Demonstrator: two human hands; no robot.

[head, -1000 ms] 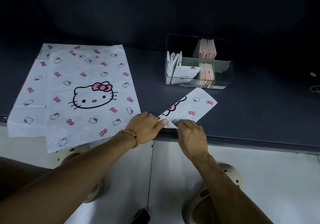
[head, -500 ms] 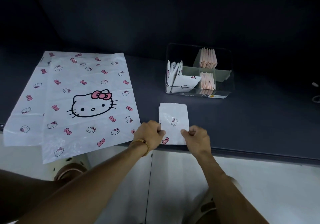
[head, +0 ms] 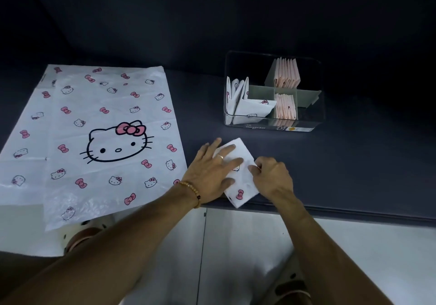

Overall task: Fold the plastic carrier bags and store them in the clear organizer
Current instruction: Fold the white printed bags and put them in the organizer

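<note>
The folded carrier bag (head: pixel 240 177) lies at the near edge of the dark worktop (head: pixel 354 174), at about six o'clock from the clear organizer (head: pixel 273 92), with one corner poking over the edge toward me. My left hand (head: pixel 212 172) lies flat on its left half, fingers straight and spread, pressing it down; a ring shows on one finger and a bead bracelet (head: pixel 192 192) sits at the wrist. My right hand (head: pixel 271 178) has its fingers curled and pinches the right edge of the same bag. The two hands are close together, with a strip of white plastic between them.

At nine o'clock from my hands, unfolded carrier bags (head: pixel 106 139) with a cat-face print and pink bows lie spread flat, overlapping, their near ends hanging off the worktop. The organizer stands at twelve o'clock, apart from my hands. Its left compartment holds folded white bags (head: pixel 245 106) standing and leaning; the two middle compartments hold upright rows of folded pink bags (head: pixel 286 73).
</note>
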